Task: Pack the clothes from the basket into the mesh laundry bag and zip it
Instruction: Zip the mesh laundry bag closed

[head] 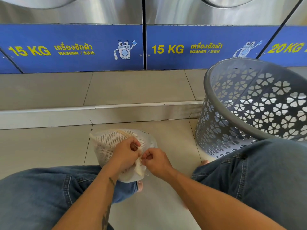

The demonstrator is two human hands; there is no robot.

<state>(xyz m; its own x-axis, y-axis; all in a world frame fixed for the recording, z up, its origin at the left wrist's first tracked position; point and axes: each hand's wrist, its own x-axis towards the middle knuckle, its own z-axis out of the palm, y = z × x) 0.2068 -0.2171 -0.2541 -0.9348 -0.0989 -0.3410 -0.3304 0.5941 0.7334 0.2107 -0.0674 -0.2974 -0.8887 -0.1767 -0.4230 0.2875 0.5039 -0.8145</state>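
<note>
Between the knees on floor tiles lies the mesh laundry bag; left hand and right hand pinch its near end; the zipper is partly hidden; the basket stands just right, cut off by the frame.

A bulging white mesh laundry bag sits on the pale tiled floor between two knees in blue jeans. The left hand and right hand both pinch its near end where the cream zipper finishes. A grey perforated plastic basket stands at right, before blue-panelled steel washers.
</note>
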